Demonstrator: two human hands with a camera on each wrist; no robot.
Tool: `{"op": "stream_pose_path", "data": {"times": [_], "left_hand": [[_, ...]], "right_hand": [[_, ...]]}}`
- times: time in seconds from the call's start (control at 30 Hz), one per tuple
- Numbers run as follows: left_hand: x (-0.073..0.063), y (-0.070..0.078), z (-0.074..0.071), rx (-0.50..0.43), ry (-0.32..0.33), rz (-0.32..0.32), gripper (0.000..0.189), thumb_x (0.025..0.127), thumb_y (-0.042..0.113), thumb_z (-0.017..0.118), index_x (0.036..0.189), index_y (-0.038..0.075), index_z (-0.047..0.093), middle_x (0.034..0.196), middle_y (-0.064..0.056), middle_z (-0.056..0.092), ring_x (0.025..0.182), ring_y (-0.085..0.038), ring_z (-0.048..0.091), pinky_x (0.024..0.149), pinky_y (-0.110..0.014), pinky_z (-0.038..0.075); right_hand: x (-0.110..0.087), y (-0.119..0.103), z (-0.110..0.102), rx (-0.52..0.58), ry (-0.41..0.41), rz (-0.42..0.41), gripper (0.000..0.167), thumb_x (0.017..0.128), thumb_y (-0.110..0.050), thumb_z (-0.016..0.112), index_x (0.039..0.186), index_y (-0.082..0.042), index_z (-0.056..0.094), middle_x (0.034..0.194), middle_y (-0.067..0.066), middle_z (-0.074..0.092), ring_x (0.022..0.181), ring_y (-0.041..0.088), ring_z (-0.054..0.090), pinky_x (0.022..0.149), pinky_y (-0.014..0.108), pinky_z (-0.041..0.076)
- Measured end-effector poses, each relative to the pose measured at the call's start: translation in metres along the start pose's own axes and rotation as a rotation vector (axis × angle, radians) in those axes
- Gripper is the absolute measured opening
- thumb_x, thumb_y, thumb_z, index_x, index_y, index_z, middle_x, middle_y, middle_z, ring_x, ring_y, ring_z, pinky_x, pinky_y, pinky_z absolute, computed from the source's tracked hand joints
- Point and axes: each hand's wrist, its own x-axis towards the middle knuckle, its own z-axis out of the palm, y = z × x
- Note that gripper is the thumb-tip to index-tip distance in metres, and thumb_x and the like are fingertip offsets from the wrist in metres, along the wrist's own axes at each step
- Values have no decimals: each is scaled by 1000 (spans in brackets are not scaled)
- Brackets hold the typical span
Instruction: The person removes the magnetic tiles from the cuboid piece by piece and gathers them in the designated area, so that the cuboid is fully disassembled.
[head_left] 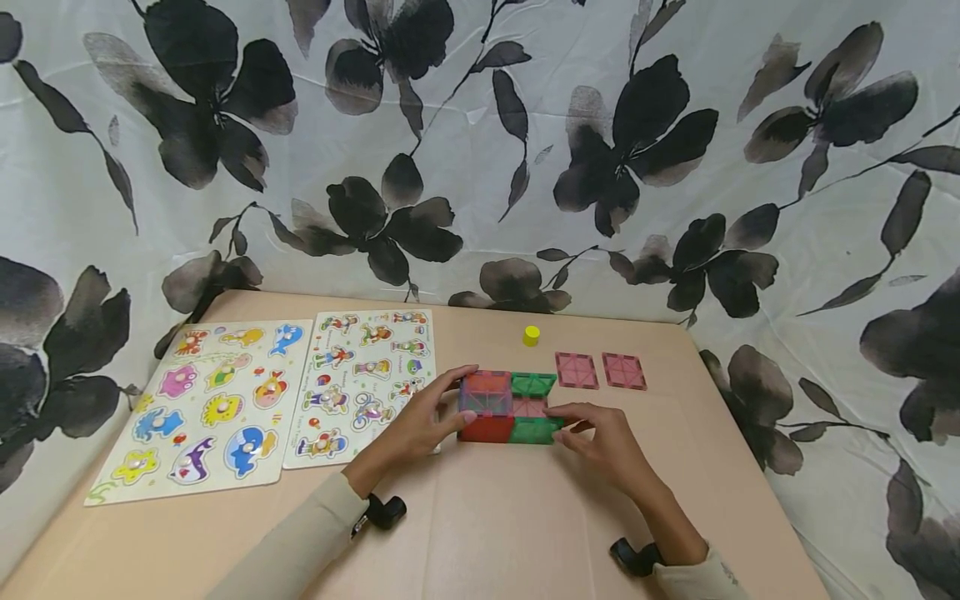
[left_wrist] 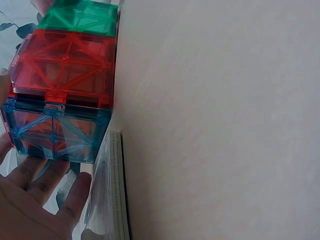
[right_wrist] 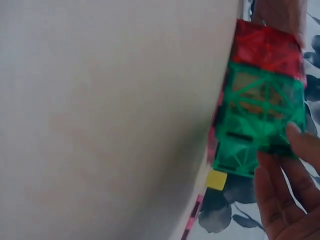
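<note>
Magnetic-tile block [head_left: 486, 400], see-through red with a blue tile [left_wrist: 54, 132] at its left end, sits between our two hands, in from the far edge of the table [head_left: 487, 533]; whether it rests flat we cannot tell. Our left hand [head_left: 420, 421] grips that left end, thumb on the near side and fingers about the far side. Our right hand [head_left: 606, 437] pinches the right edge of the near green tile [head_left: 531, 431], with its fingers covering that edge in part. Another green tile [head_left: 533, 384] juts from the far side of the block, with a pink tile [head_left: 528, 407] showing between the two.

Beyond our right hand, toward the table's far right corner, two loose pink squares [head_left: 577, 371] lie side by side. Nearer the far edge we have a yellow cylinder [head_left: 531, 336], apart from everything. Along the left edge lies an animal picture board [head_left: 202, 367]; just beside it, a figure picture board [head_left: 352, 387] has its right side partly hidden by our left hand. Behind the far edge hangs a floral cloth [head_left: 480, 225].
</note>
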Motion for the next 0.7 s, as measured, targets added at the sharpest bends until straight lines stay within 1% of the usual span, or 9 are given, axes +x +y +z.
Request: {"op": "stream_pose_path", "data": {"times": [0.17, 0.27, 0.4, 0.57, 0.7], "left_hand": [[0, 1, 0, 7, 4, -13, 71, 103, 21, 72, 164, 27, 37, 167, 0, 45, 155, -32, 43, 125, -63, 39], [0, 1, 0, 9, 3, -11, 71, 103, 21, 72, 164, 26, 37, 167, -1, 46, 155, -33, 43, 124, -63, 39], [0, 2, -1, 3, 3, -7, 70, 103, 22, 72, 164, 28, 37, 166, -1, 46, 155, -33, 43, 124, -64, 40], [0, 2, -1, -1, 3, -16, 70, 103, 22, 72, 164, 32, 37, 168, 0, 44, 156, -31, 42, 124, -64, 39], [0, 1, 0, 3, 3, -23, 71, 103, 22, 72, 164, 34, 36, 168, 1, 44, 156, -30, 42, 124, -64, 39]], "right_hand": [[-1, -3, 6, -64, 70, -93, 34, 87, 0, 85, 117, -16, 83, 110, 0, 82, 86, 9, 75, 76, 24, 64], [-4, -7, 6, -90, 90, -118, 35, 86, 1, 86, 116, -15, 83, 108, 0, 82, 82, 6, 74, 72, 22, 63], [-11, -12, 4, -83, 98, -139, 36, 85, 0, 86, 118, -16, 83, 105, -2, 82, 79, 4, 73, 68, 21, 60], [-16, -18, -4, -48, 136, -123, 33, 88, -3, 85, 116, -20, 84, 103, -4, 82, 80, 3, 73, 67, 25, 61], [-17, -18, -14, -29, 171, -74, 31, 90, -5, 83, 115, -23, 83, 105, -5, 83, 84, 5, 75, 72, 26, 62]]}}
